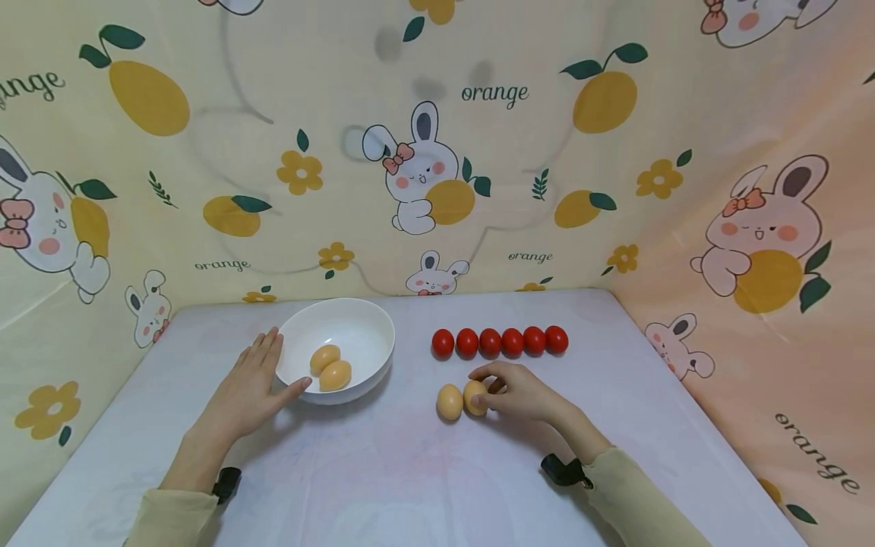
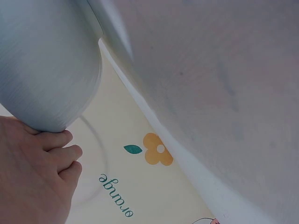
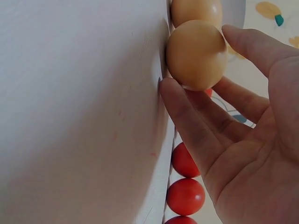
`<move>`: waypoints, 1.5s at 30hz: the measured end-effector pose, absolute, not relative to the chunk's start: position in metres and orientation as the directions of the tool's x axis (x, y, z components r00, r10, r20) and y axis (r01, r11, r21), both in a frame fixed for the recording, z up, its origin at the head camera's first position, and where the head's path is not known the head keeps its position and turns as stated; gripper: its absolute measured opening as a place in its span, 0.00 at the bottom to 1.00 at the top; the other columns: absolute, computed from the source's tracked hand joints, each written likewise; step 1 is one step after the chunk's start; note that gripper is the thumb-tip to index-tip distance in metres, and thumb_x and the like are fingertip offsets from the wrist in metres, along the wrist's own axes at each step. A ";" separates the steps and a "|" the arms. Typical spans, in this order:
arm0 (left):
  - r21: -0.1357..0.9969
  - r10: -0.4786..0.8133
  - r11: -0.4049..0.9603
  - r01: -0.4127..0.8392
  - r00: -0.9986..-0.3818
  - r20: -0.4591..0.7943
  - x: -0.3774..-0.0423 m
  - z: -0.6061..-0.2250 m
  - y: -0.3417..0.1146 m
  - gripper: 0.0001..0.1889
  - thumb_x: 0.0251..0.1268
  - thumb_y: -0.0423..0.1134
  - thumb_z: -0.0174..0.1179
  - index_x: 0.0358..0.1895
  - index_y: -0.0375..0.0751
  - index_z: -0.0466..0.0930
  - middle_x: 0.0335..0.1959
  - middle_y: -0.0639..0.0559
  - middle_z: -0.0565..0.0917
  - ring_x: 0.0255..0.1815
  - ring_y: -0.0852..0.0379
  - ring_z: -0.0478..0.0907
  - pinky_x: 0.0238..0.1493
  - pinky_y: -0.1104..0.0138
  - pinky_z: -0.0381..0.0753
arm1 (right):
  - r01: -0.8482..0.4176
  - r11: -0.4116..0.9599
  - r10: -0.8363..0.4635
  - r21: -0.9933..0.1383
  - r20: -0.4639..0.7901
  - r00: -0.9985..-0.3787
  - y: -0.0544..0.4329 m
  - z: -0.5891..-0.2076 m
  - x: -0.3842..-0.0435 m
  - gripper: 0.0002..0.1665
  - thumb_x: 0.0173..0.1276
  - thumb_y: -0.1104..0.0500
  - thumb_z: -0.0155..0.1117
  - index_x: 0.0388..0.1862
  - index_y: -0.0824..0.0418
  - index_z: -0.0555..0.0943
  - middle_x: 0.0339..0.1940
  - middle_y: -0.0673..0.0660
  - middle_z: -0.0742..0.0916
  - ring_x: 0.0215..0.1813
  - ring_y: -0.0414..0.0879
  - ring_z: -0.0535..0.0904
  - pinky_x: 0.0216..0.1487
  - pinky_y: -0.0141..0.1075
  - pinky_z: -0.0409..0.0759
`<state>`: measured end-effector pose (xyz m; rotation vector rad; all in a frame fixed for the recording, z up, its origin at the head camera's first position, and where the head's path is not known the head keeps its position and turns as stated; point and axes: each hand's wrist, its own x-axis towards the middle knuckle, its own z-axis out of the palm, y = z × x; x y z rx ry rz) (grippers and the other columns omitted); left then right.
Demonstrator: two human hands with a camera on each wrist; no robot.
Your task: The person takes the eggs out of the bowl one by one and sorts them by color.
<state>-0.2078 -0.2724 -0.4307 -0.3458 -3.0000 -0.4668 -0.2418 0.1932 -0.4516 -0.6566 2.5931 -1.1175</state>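
Note:
In the head view a white bowl stands at the left of the table with two brown eggs, one of them this egg, inside. My left hand rests against the bowl's near left side, fingers extended along its wall and thumb at the rim. The left wrist view shows those fingertips touching the bowl's outer wall. Right of the bowl, two more brown eggs lie side by side on the table. My right hand holds the right-hand egg between thumb and fingers; the other egg lies just left of it.
Several red cherry tomatoes lie in a row behind the two eggs, to the right of the bowl. A white cloth covers the table. A printed curtain with rabbits and oranges hangs behind and at both sides.

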 end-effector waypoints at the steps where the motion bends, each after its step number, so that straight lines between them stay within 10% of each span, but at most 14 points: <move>1: 0.290 0.209 0.928 0.234 -0.971 0.117 -0.208 -0.431 -0.273 0.57 0.73 0.71 0.50 0.80 0.20 0.44 0.83 0.26 0.46 0.83 0.27 0.42 0.81 0.36 0.45 | -0.306 0.605 -0.492 -0.735 -0.044 -0.869 0.193 -0.452 -0.242 0.30 0.68 0.46 0.75 0.64 0.59 0.83 0.50 0.48 0.88 0.47 0.46 0.83 0.46 0.39 0.85; 26: 0.289 0.204 0.930 0.229 -0.972 0.113 -0.206 -0.431 -0.275 0.57 0.73 0.71 0.50 0.80 0.19 0.45 0.83 0.26 0.46 0.83 0.27 0.42 0.81 0.36 0.46 | -0.446 0.573 -0.452 -0.688 0.189 -0.872 0.171 -0.425 -0.250 0.26 0.70 0.54 0.73 0.65 0.57 0.82 0.62 0.57 0.85 0.63 0.60 0.80 0.66 0.53 0.81; 45: 0.287 0.204 0.930 0.228 -0.973 0.112 -0.209 -0.433 -0.273 0.58 0.73 0.72 0.49 0.80 0.19 0.44 0.83 0.26 0.45 0.83 0.27 0.42 0.81 0.36 0.45 | -0.576 0.529 -0.576 -0.623 0.235 -0.783 0.104 -0.384 -0.280 0.25 0.71 0.54 0.73 0.65 0.56 0.82 0.63 0.55 0.83 0.61 0.53 0.82 0.60 0.49 0.86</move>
